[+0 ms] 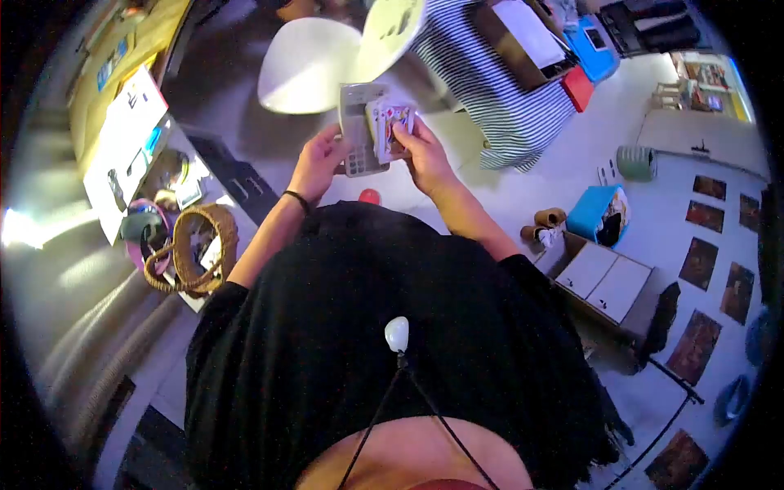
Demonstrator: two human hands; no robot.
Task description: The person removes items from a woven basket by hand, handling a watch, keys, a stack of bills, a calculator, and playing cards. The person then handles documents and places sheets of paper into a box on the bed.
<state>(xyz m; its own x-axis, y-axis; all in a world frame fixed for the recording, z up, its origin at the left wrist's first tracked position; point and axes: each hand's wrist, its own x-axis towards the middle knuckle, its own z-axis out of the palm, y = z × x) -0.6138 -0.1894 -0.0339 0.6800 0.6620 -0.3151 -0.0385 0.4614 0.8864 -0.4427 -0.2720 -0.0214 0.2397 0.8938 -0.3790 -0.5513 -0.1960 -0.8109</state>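
My left hand [320,163], with a dark band at its wrist, grips the left edge of a flat, pale grey case [355,135] that has small round and square marks on it. My right hand [425,155] pinches a stack of playing cards [389,129], the thumb across the top face. The cards lie over or just in front of the case's right part, so part of the case is hidden. Both hands are held out in front of my body, close together.
White chairs [310,65] stand ahead, beside a table with a striped cloth [490,90] bearing a box [523,41]. Wicker basket [204,249] at left. Blue bin [599,214] and white cabinet [604,278] at right. A red object [370,197] shows beyond my body.
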